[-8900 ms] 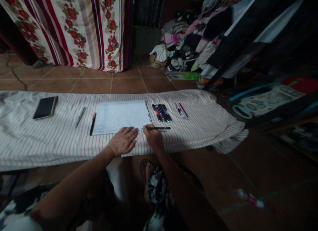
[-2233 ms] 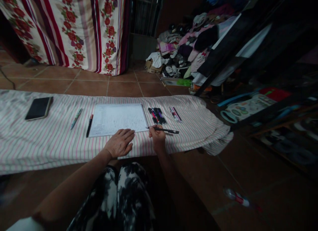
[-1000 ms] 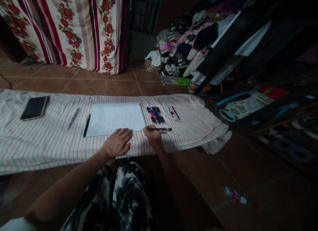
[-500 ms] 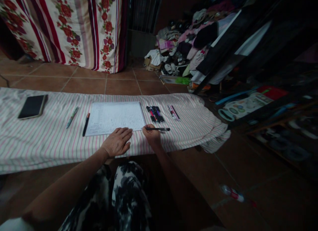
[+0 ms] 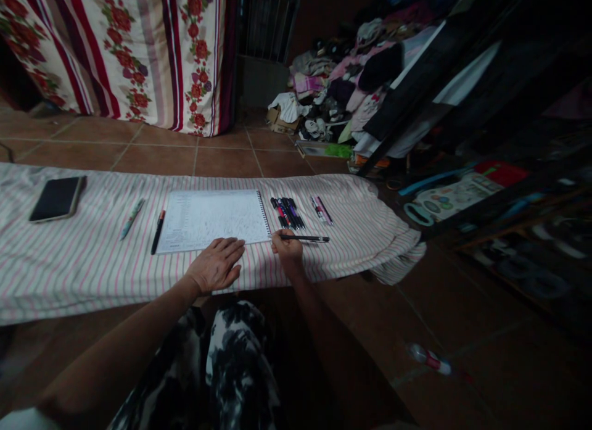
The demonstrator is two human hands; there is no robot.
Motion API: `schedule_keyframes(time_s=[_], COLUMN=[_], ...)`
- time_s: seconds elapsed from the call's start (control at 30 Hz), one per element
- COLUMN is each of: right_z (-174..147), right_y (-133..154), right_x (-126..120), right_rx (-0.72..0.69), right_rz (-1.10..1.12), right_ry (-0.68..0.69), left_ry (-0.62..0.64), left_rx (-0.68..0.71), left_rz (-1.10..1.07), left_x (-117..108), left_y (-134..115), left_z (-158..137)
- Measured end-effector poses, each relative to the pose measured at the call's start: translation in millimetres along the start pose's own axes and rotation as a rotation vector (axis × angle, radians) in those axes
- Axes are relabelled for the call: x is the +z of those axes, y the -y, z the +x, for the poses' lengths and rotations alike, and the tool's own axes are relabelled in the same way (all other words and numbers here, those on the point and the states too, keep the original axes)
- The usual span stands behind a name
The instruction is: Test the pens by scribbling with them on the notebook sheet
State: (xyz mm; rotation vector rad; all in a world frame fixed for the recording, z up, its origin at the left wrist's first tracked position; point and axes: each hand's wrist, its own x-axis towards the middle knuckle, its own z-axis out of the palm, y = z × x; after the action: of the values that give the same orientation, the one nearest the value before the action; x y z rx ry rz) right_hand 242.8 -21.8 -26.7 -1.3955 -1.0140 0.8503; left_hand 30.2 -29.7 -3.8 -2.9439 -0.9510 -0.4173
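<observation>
A spiral notebook (image 5: 217,214) with a marked white page lies on a striped cloth (image 5: 115,263). Spread across its lower edge, my left hand (image 5: 216,263) rests with the fingers stretched out. My right hand (image 5: 287,248) pinches a black pen (image 5: 308,237) just off the notebook's lower right corner, the pen pointing left toward the spiral. Several pens (image 5: 287,213) lie in a cluster beyond that hand, with a pink and a dark pen (image 5: 321,210) further right. Left of the page are a black pen with an orange end (image 5: 158,232) and a pale green pen (image 5: 132,219).
A dark-screened phone (image 5: 58,198) lies at the left of the cloth. Beyond the cloth are a floral curtain (image 5: 139,53) and a heap of clothes (image 5: 342,84) on the tiled floor. A plastic bottle (image 5: 429,359) lies on the floor at lower right.
My right hand has shifted a little to the right with the black pen, off the notebook's corner. My left hand stays on the lower edge. The view has moved slightly.
</observation>
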Motion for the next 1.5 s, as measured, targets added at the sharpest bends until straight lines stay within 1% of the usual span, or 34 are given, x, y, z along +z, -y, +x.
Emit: schedule_keyframes(time_s=[0.17, 0.27, 0.37, 0.47, 0.53, 0.63, 0.73, 0.8, 0.9, 1.03, 1.17, 1.3, 1.5], right_z=[0, -1, -2, -2, -1, 5, 19, 32, 51, 69, 82, 94, 105], right_y=[3, 1, 0, 2, 8, 22, 39, 48, 56, 55, 51, 49, 44], right_x=[0, -4, -8, -16, -25, -46, -71, -84, -95, -97, -94, -89, -87], right_rx=[-0.033, -0.052, -0.057, -0.034, -0.003, 0.061, 0.122, 0.128, 0.123, 0.11, 0.112, 0.11, 0.055], right_rz=[0.075, 0.077, 0.041, -0.026, -0.107, -0.309, -0.557, -0.722, -0.938, -1.156, -1.296, -1.371, -1.414], right_ry=[-0.071, -0.097, -0.081, -0.013, 0.06, 0.177, 0.221, 0.235, 0.237, 0.217, 0.229, 0.26, 0.276], left_ry=[0.004, -0.001, -0.01, -0.008, -0.014, -0.027, -0.03, -0.033, -0.032, -0.031, -0.018, -0.002, -0.009], left_rx=[-0.001, -0.01, -0.006, -0.003, -0.004, 0.0, -0.001, -0.003, -0.006, -0.008, -0.007, -0.017, -0.013], left_rz=[-0.006, -0.003, -0.002, 0.001, -0.002, -0.01, -0.019, -0.025, -0.027, -0.032, -0.027, -0.023, -0.033], left_x=[-1, 1, 2, 2, 2, 2, 2, 2, 2, 2, 2, 3, 2], left_y=[0, 0, 0, 0, 0, 0, 0, 0, 0, 0, 0, 1, 0], left_z=[0, 0, 0, 0, 0, -1, -1, -1, 0, 0, 0, 0, -1])
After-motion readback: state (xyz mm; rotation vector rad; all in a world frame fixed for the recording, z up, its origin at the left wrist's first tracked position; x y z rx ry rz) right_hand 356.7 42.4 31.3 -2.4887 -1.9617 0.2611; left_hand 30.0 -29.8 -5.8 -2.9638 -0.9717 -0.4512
